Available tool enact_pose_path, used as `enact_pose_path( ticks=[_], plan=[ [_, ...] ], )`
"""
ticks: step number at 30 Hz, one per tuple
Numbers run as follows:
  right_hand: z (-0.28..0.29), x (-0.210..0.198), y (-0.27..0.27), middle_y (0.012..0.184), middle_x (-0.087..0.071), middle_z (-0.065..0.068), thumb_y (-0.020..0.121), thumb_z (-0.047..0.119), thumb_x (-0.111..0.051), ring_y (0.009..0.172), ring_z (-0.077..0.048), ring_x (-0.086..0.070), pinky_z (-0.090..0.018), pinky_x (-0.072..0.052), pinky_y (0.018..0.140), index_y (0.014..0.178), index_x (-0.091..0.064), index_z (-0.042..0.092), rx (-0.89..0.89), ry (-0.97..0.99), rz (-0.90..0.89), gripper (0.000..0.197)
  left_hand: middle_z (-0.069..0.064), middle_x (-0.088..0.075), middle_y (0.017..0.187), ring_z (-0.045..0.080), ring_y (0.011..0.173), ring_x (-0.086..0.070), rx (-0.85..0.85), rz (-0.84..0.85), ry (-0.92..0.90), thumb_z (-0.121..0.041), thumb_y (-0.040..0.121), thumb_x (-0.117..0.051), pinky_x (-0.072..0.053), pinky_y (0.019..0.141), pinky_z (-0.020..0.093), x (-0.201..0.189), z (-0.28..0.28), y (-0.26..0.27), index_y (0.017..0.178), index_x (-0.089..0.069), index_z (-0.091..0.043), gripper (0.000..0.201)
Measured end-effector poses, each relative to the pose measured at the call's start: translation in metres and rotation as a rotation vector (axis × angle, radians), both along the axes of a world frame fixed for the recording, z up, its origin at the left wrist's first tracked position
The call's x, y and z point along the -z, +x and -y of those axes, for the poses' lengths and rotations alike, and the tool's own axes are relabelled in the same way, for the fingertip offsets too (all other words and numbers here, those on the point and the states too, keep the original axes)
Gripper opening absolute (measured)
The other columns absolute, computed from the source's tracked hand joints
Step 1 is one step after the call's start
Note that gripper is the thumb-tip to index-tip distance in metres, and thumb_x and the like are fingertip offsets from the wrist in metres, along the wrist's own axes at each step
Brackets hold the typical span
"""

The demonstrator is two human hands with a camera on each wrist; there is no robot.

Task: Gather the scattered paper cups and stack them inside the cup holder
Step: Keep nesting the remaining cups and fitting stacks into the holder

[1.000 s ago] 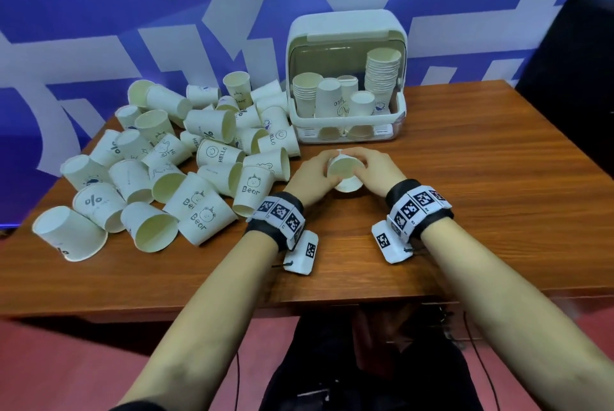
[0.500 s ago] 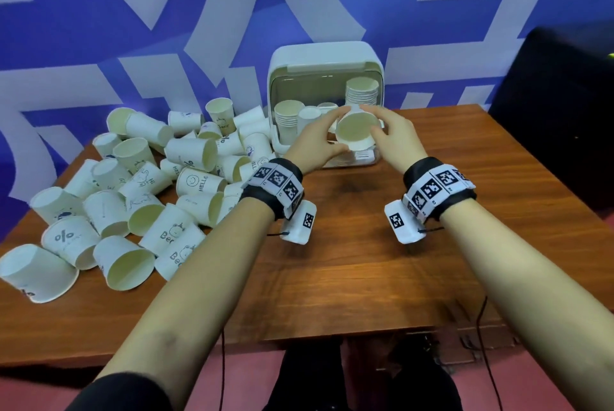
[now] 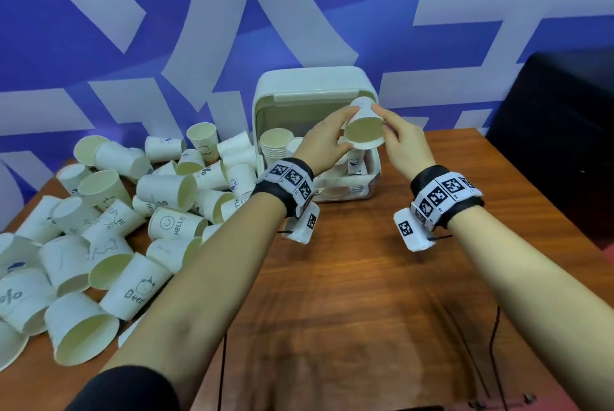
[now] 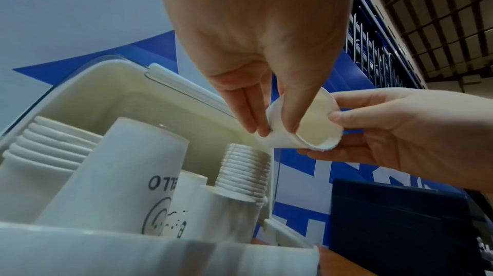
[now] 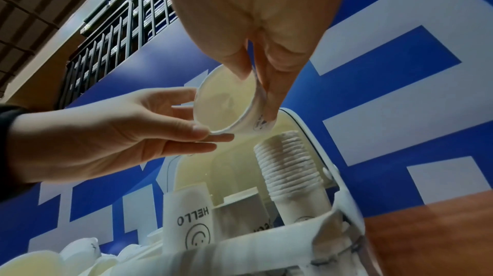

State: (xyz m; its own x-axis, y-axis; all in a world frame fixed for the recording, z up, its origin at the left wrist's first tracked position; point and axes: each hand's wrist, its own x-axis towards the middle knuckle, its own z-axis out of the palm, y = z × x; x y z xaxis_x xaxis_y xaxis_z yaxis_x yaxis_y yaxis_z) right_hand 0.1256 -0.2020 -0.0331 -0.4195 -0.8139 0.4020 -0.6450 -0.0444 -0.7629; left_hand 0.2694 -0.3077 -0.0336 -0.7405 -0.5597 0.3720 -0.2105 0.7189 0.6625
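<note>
A white paper cup [image 3: 363,130] is held in the air between both hands, tilted with its mouth toward me. It hangs in front of the upper opening of the white cup holder [image 3: 315,83]. My left hand [image 3: 334,133] pinches its left side, thumb at the rim. My right hand [image 3: 392,131] grips its right side. In the left wrist view the cup [image 4: 301,132] hovers just above a tall stack of cups [image 4: 245,170] inside the holder. The right wrist view shows that stack [image 5: 290,166] below the cup [image 5: 226,105]. A shorter stack [image 3: 275,145] stands at the holder's left.
Several loose paper cups [image 3: 133,211] lie heaped on the left half of the wooden table [image 3: 365,294]. Upside-down single cups, one marked HELLO [image 5: 190,217], stand inside the holder. A black object [image 3: 558,145] sits beyond the table's right edge. A blue and white wall is behind.
Both hands have lifted the cup from the table surface up and away from me to the holder's opening. The cup now tips mouth-first toward me.
</note>
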Motion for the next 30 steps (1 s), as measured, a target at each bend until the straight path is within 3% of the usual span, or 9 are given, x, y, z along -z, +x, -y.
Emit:
enact_pose_path(
  ticks=[4, 8, 14, 16, 17, 19, 22, 26, 30],
  plan=[
    [0.011, 0.009, -0.006, 0.137, -0.053, 0.0, 0.1, 0.007, -0.038, 0.12, -0.004, -0.048, 0.004, -0.03, 0.09, 0.137, -0.05, 0.023, -0.038, -0.007, -0.019, 0.042, -0.002, -0.05, 0.14, 0.021, 0.117, -0.057, -0.023, -0.007, -0.039, -0.017, 0.085, -0.061, -0.047, 0.098, 0.046, 0.014, 0.015, -0.006, 0.14, -0.042, -0.023, 0.059],
    [0.017, 0.016, -0.009, 0.147, -0.043, -0.004, 0.099, 0.007, -0.04, 0.136, -0.01, -0.036, -0.009, -0.026, 0.106, 0.136, -0.05, 0.024, -0.067, -0.02, -0.022, 0.042, -0.003, -0.047, 0.143, 0.019, 0.117, -0.057, -0.045, -0.011, -0.03, -0.013, 0.088, -0.062, -0.047, 0.099, 0.044, 0.021, 0.021, -0.008, 0.141, -0.04, -0.024, 0.058],
    [0.016, 0.015, -0.012, 0.146, -0.043, -0.005, 0.097, 0.001, -0.04, 0.13, 0.0, -0.033, -0.001, -0.022, 0.103, 0.135, -0.052, 0.018, -0.046, -0.074, -0.115, 0.044, 0.001, -0.039, 0.15, 0.021, 0.126, -0.052, -0.016, -0.029, -0.046, -0.008, 0.088, -0.061, -0.043, 0.104, 0.043, 0.022, 0.022, -0.012, 0.144, -0.037, -0.02, 0.062],
    [0.015, 0.014, -0.013, 0.143, -0.047, -0.006, 0.097, -0.001, -0.04, 0.13, -0.005, -0.039, -0.002, -0.026, 0.102, 0.135, -0.052, 0.016, -0.048, -0.059, -0.134, 0.044, 0.001, -0.038, 0.151, 0.021, 0.127, -0.05, -0.008, -0.012, -0.047, -0.007, 0.088, -0.061, -0.042, 0.105, 0.043, 0.023, 0.024, -0.012, 0.144, -0.037, -0.02, 0.062],
    [0.014, 0.014, -0.014, 0.138, -0.053, -0.007, 0.096, -0.001, -0.039, 0.126, -0.011, -0.047, -0.006, -0.032, 0.101, 0.135, -0.052, 0.016, -0.041, -0.041, -0.144, 0.044, 0.002, -0.039, 0.15, 0.021, 0.127, -0.05, -0.004, -0.005, -0.046, -0.006, 0.088, -0.061, -0.042, 0.106, 0.043, 0.024, 0.025, -0.011, 0.144, -0.038, -0.02, 0.063],
    [0.012, 0.013, -0.014, 0.112, -0.066, -0.01, 0.096, 0.0, -0.038, 0.101, -0.021, -0.065, -0.024, -0.048, 0.094, 0.136, -0.051, 0.02, -0.009, 0.016, -0.152, 0.046, 0.002, -0.041, 0.149, 0.02, 0.125, -0.052, -0.011, 0.022, -0.04, -0.006, 0.088, -0.061, -0.043, 0.104, 0.042, 0.025, 0.027, -0.01, 0.145, -0.037, -0.021, 0.063],
    [0.013, 0.009, -0.011, 0.077, -0.064, -0.009, 0.095, 0.005, -0.037, 0.065, -0.023, -0.064, -0.038, -0.056, 0.074, 0.136, -0.051, 0.024, 0.049, 0.076, -0.17, 0.047, 0.002, -0.044, 0.147, 0.019, 0.125, -0.051, -0.027, 0.088, -0.045, -0.014, 0.09, -0.061, -0.044, 0.103, 0.04, 0.023, 0.031, -0.008, 0.147, -0.033, -0.024, 0.065],
    [0.021, -0.003, -0.011, 0.068, -0.063, -0.011, 0.093, 0.006, -0.031, 0.048, -0.021, -0.058, -0.028, -0.05, 0.051, 0.134, -0.053, 0.02, 0.052, 0.081, -0.014, 0.048, 0.001, -0.045, 0.146, 0.02, 0.127, -0.048, -0.009, 0.199, -0.092, -0.029, 0.087, -0.066, -0.041, 0.105, 0.043, 0.017, 0.041, -0.008, 0.15, -0.028, -0.022, 0.074],
    [0.022, -0.014, -0.016, 0.063, -0.06, -0.011, 0.092, 0.007, -0.03, 0.042, -0.019, -0.052, -0.02, -0.043, 0.043, 0.129, -0.057, 0.018, 0.064, 0.078, 0.113, 0.048, -0.002, -0.047, 0.143, 0.02, 0.122, -0.05, 0.055, 0.232, -0.064, -0.051, 0.081, -0.066, -0.04, 0.106, 0.045, 0.011, 0.05, -0.011, 0.149, -0.027, -0.025, 0.083]
  ],
)
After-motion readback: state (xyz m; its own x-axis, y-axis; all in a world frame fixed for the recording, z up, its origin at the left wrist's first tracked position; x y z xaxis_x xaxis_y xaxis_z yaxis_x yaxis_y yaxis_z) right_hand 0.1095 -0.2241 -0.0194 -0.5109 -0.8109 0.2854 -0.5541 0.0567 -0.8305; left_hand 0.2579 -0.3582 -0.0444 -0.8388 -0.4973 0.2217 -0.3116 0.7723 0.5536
